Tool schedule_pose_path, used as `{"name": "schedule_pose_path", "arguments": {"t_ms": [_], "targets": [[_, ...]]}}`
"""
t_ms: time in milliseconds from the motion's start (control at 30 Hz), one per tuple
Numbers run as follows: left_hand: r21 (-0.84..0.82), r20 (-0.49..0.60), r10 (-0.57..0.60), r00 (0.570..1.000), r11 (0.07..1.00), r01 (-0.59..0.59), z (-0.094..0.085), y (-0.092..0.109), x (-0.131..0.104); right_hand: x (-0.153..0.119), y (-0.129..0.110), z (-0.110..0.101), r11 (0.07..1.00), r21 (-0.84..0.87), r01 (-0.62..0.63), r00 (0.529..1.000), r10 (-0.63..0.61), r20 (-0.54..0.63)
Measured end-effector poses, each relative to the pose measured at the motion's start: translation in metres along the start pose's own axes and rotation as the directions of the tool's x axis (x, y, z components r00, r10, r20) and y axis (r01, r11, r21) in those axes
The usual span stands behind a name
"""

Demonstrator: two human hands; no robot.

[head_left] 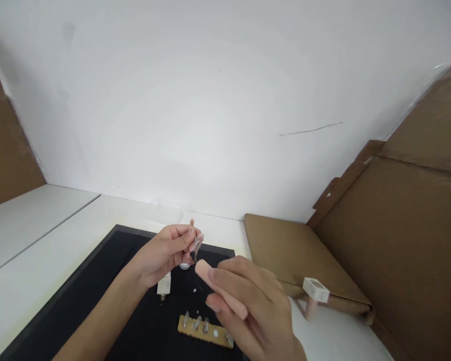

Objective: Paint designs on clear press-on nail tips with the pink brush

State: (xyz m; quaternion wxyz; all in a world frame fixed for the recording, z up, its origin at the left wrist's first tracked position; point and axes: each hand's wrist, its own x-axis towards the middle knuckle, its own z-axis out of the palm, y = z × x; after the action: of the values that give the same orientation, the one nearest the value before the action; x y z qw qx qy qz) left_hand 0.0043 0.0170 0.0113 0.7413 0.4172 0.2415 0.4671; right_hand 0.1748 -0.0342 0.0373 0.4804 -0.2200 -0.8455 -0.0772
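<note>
My left hand (173,250) pinches a small clear nail tip (197,244) between thumb and fingers, above the black mat. In my right hand (255,301) is a nail polish brush with a long pale pink handle (221,291). Its dark tip (193,256) is at the lower end of the nail tip; whether they touch, I cannot tell. Below my hands lies a yellowish strip (195,331) bearing several clear nail tips, partly hidden by my right hand. A white bottle (164,285) with a bare neck is beside my left wrist.
The black mat (135,301) lies on a white table (33,235). A flat cardboard box (285,245) is at the right, with a white and pink bottle (315,291) by its front edge. Behind my left hand shows a round white piece (184,266). Cardboard walls (417,210) flank the table.
</note>
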Motion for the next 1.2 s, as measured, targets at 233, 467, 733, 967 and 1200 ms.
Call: {"name": "schedule_pose_path", "arguments": {"t_ms": [233,467,733,967,1200], "targets": [[-0.024,0.019,-0.01,1.0,1.0,0.011,-0.0001,-0.0002,0.0008,-0.003,0.0006,0.0002,0.99,-0.14,-0.028,0.997,0.018,-0.072],[-0.05,0.016,-0.032,0.999,0.998,0.033,0.0008,0.0003,0.0001,0.0001,-0.001,0.0031,0.999,0.034,-0.02,0.998,0.022,-0.056],[-0.067,0.015,-0.06,0.998,0.996,0.061,0.0032,0.0019,-0.0002,-0.0007,-0.0008,0.0003,0.995,0.097,-0.029,0.999,0.032,-0.029],[-0.082,0.021,-0.063,0.998,0.995,0.064,0.0042,0.0017,0.0013,-0.0035,-0.0005,0.0046,0.998,-0.062,-0.02,0.994,0.013,-0.107],[-0.097,0.025,-0.071,0.997,0.993,0.074,0.002,0.0,0.002,-0.0048,-0.0001,0.0061,1.0,-0.017,-0.013,0.992,0.011,-0.123]]}}
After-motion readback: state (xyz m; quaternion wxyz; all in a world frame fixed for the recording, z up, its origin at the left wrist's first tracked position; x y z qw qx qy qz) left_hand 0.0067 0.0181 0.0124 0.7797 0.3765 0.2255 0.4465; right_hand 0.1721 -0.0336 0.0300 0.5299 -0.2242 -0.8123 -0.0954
